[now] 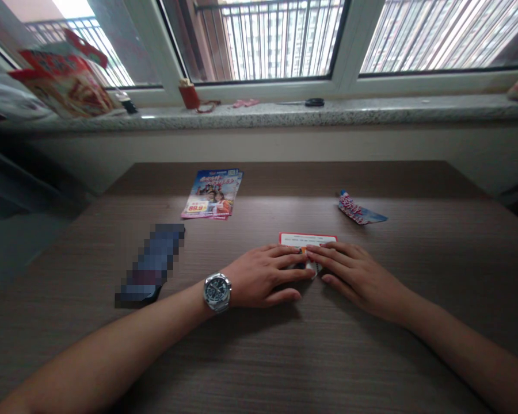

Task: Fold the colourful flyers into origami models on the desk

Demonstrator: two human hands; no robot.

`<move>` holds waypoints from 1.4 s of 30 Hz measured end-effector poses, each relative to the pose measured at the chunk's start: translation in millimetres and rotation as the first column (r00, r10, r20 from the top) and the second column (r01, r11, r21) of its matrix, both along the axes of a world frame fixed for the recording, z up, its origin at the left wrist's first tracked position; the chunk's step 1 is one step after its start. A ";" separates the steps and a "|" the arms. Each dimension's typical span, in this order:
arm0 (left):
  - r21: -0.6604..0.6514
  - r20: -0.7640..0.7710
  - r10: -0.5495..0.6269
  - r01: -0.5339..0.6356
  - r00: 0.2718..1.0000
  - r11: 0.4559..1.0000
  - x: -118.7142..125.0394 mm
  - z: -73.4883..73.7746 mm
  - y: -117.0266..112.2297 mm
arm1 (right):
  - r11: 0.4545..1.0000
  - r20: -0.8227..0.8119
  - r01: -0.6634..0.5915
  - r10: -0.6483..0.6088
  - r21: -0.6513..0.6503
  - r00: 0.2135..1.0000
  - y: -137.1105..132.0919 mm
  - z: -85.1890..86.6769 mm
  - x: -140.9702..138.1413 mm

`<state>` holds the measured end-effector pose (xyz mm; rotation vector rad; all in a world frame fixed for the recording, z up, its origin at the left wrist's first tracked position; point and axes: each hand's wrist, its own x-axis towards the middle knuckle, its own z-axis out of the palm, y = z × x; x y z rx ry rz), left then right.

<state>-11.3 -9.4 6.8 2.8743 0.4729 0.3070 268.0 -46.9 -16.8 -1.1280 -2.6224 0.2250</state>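
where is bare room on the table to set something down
Bare tabletop lies between the flyers and the small blue paper, and right of that paper. Crowded: the centre, where left hand and right hand partly cover the red-edged sheet, and beside the dark device, near the left forearm.

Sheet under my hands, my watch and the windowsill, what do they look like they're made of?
Sheet: probably paper or thin card, judging by its thin look and printed face; its gloss is hard to judge. Watch: likely metal, silvery and shiny, with bright highlights. Windowsill: seemingly granite or similar stone, speckled grey with a slight sheen, though an imitation could look alike.
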 end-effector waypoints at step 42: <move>-0.123 0.061 -0.075 0.082 0.995 0.989 -4.2 6.8 1.7 | 0.997 -0.004 -0.083 0.083 -0.001 0.997 0.4 -1.1 4.7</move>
